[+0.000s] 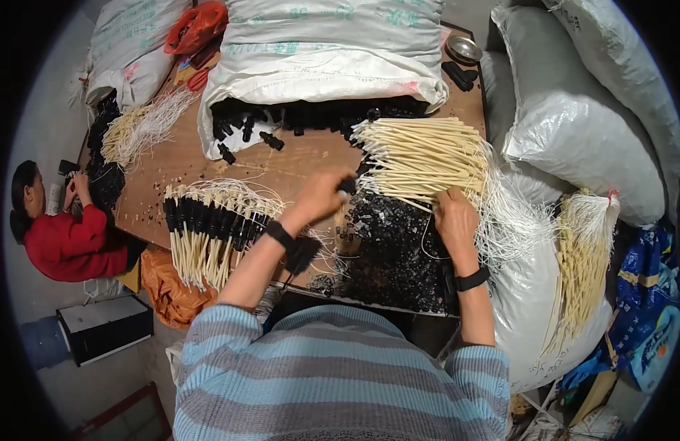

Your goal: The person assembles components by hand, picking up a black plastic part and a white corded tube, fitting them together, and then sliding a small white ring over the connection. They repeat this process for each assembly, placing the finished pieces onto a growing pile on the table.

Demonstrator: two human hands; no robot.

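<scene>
My left hand (pixel 322 195) is closed around a small black plastic fitting (pixel 346 186), held beside the white-tipped ends of a stack of thin cream rods (pixel 428 158). My right hand (pixel 456 217) pinches a cream rod (pixel 406 198) at the stack's near edge; the fingers partly hide the grip. White strings (pixel 509 217) trail from the stack's right end. Left of my left forearm lies a bundle of rods with black fittings (pixel 208 224) on their upper ends. A black object (pixel 302 254) shows beside my left wrist; its kind is unclear.
Loose black fittings (pixel 271 140) spill from a large white sack (pixel 325 66) on the wooden table (pixel 310 158). Black scraps (pixel 399 257) cover the near side. Full sacks (pixel 568 117) and hanging rods (pixel 586 272) crowd the right. A person in red (pixel 72 242) works at far left.
</scene>
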